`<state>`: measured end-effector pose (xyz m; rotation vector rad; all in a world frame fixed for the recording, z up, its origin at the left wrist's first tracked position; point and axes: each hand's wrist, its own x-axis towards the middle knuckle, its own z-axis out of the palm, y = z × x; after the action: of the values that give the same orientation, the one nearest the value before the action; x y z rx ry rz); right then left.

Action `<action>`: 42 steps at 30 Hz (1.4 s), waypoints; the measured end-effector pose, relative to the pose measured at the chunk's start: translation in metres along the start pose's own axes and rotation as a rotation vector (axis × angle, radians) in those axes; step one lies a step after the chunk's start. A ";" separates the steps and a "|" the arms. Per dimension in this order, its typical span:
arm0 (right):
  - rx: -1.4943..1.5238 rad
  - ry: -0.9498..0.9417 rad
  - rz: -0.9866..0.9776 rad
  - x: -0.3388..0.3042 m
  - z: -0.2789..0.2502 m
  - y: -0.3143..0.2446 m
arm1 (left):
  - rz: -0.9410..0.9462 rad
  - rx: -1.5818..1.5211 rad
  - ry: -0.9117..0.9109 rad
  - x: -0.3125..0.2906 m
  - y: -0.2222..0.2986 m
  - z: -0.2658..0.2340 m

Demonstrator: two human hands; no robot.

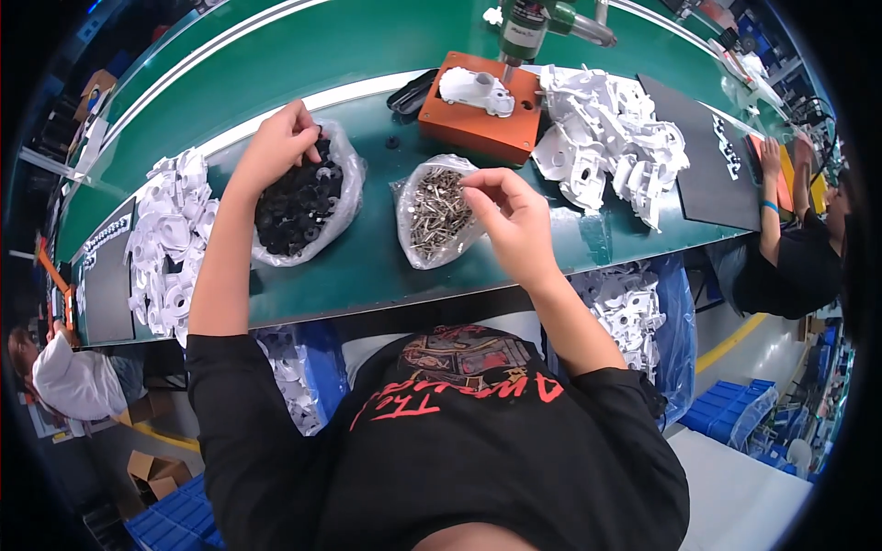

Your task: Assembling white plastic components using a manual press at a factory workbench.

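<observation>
My left hand point(283, 145) is over a clear plastic bag point(347, 174) of small black plastic parts point(292, 207). Its thumb and fingers are bent together at the far side of the heap; whatever they pinch is too small to make out. My right hand point(514, 220) hovers at the right rim of a second plastic bag point(424, 259), filled with small metal pins or screws point(435, 213). Thumb and forefinger come together there, and I cannot make out what is between them. Behind this bag, a white plastic part point(473, 90) lies on an orange block fixture point(482, 124).
A green press tool point(525, 32) stands above the fixture. White plastic parts are heaped at right point(611, 138) and left point(170, 239) on the green table point(372, 289). A black object point(413, 92) lies beside the fixture. Co-workers sit at both sides.
</observation>
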<state>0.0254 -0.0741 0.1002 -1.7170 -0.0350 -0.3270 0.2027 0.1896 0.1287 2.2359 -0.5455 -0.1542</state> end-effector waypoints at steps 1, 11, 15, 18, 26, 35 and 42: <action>-0.006 0.006 0.002 0.000 -0.004 -0.001 | -0.011 -0.085 -0.081 0.005 0.007 0.005; 0.236 0.090 0.109 -0.004 -0.044 0.007 | 0.179 -0.262 -0.253 0.114 0.061 0.072; 0.245 0.115 0.133 -0.003 -0.055 0.014 | 0.258 -0.308 -0.211 0.150 0.072 0.106; 0.247 0.131 0.148 -0.005 -0.062 0.018 | 0.271 -0.326 -0.129 0.167 0.078 0.125; 0.275 0.185 0.141 -0.004 -0.071 0.030 | 0.216 -0.057 -0.278 0.198 0.096 0.143; 0.187 0.175 0.123 -0.002 -0.062 0.036 | 0.276 -0.049 -0.538 0.192 0.104 0.148; 0.189 0.172 0.141 0.001 -0.062 0.038 | 0.264 -0.011 -0.528 0.180 0.110 0.147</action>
<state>0.0219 -0.1408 0.0720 -1.4905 0.1753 -0.3533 0.2857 -0.0535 0.1245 2.0821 -1.1090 -0.6163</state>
